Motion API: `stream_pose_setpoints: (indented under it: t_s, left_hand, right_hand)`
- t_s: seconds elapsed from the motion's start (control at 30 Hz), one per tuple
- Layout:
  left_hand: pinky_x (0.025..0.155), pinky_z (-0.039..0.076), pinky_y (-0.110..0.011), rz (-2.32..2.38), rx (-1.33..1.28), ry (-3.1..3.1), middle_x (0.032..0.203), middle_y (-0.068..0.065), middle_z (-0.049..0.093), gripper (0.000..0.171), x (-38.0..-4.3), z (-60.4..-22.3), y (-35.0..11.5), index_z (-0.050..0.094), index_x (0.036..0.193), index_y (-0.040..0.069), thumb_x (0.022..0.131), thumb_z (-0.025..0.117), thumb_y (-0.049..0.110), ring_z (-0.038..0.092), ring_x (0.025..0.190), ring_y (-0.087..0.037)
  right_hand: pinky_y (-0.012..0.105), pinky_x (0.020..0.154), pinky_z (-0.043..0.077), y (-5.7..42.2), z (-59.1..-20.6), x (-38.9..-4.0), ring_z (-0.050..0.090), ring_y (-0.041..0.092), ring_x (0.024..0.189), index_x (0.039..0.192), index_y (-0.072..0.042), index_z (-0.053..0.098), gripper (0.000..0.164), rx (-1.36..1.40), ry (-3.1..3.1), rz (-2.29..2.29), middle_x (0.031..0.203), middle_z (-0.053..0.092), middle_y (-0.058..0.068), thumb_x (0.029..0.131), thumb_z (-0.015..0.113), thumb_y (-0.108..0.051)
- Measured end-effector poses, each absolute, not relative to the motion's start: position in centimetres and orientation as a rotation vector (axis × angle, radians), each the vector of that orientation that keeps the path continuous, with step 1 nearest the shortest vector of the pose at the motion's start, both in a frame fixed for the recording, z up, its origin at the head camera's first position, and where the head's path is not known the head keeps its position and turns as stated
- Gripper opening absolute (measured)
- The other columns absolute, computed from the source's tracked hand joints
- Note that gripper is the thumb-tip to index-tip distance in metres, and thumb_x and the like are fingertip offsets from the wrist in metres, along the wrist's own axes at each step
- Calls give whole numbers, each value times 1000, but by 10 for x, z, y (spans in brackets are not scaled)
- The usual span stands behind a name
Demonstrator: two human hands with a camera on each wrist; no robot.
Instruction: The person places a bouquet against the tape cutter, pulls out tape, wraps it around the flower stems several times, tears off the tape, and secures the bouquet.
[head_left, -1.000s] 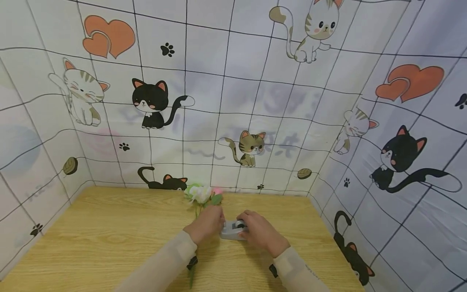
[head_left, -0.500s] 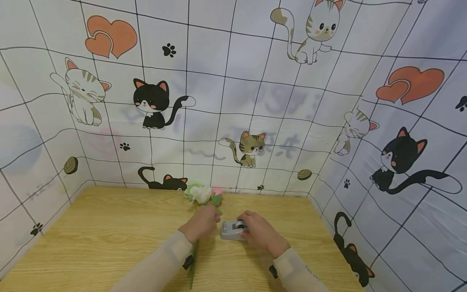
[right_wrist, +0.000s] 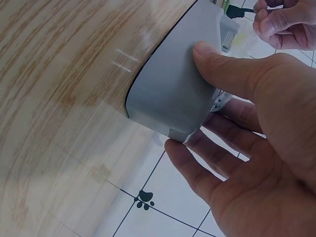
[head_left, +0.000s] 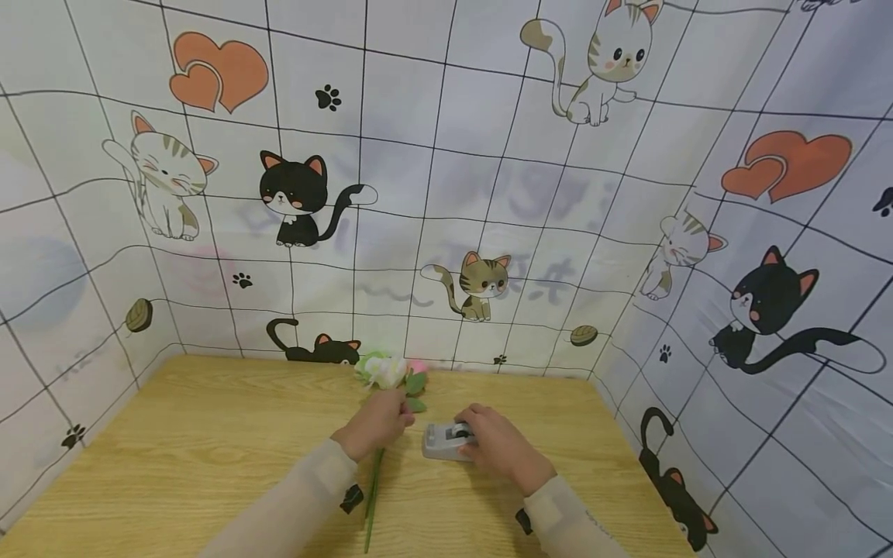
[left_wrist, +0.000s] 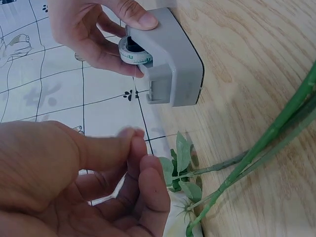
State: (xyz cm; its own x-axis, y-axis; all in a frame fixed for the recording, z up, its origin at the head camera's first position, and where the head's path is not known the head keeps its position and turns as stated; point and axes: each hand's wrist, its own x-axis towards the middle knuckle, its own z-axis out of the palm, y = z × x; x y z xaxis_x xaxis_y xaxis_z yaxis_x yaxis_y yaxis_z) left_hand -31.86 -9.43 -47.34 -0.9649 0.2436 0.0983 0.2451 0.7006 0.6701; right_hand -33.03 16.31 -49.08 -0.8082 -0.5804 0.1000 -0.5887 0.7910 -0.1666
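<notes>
My right hand [head_left: 504, 446] grips a grey tape dispenser [head_left: 441, 442] standing on the table. Its thumb lies on the near side and its fingers curl around the back. A roll of clear tape [left_wrist: 132, 53] sits in the dispenser. My left hand [head_left: 377, 422] is just left of the dispenser, above the flower stems [head_left: 372, 496]. Its thumb and forefinger pinch together in the left wrist view, on what seems a strip of clear tape, barely visible. Beyond that hand lie a white artificial flower [head_left: 387, 373] and a pink one [head_left: 417, 365], partly hidden.
The wooden table [head_left: 244, 449] extends to both sides of the hands. A white curtain [head_left: 391, 178] printed with cats and grid lines hangs behind it and along the sides. Green leaves [head_left: 415, 383] stick out beside the blooms.
My left hand has moved left, away from the front of the dispenser and over the flower stems. My right hand and the dispenser have stayed in place.
</notes>
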Motion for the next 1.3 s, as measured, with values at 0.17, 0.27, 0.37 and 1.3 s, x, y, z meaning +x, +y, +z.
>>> stream_pose_setpoints:
  t_s: [0.17,0.27,0.37,1.3]
  left_hand:
    - [57,43,-27,-1133,-383,-2919,71,0,62,19,-320,-472,-102,71,86,4,104,68,8,48,58,-12]
    - [50,35,-24,-1130,-364,-2910,58,4,50,32,-322,-472,-107,65,72,8,104,68,7,38,50,-9]
    - [46,26,-22,-1128,-348,-2903,50,8,36,46,-322,-473,-113,54,60,13,103,69,7,29,47,-8]
    - [47,20,-24,-1143,-296,-2936,48,10,27,54,-327,-478,-136,48,54,17,103,70,10,22,47,-9]
  right_hand:
    - [38,90,61,163,-492,-329,68,17,108,139,-9,66,49,965,-2927,304,129,69,4,96,83,-27]
    - [38,90,61,164,-493,-330,68,17,110,139,-9,66,49,964,-2923,302,130,69,5,96,83,-26]
    - [39,91,61,164,-494,-331,69,17,110,139,-9,66,49,961,-2924,297,130,69,5,96,83,-26]
    - [41,94,60,164,-492,-327,68,19,114,142,-10,64,50,933,-2938,300,136,67,5,98,81,-27]
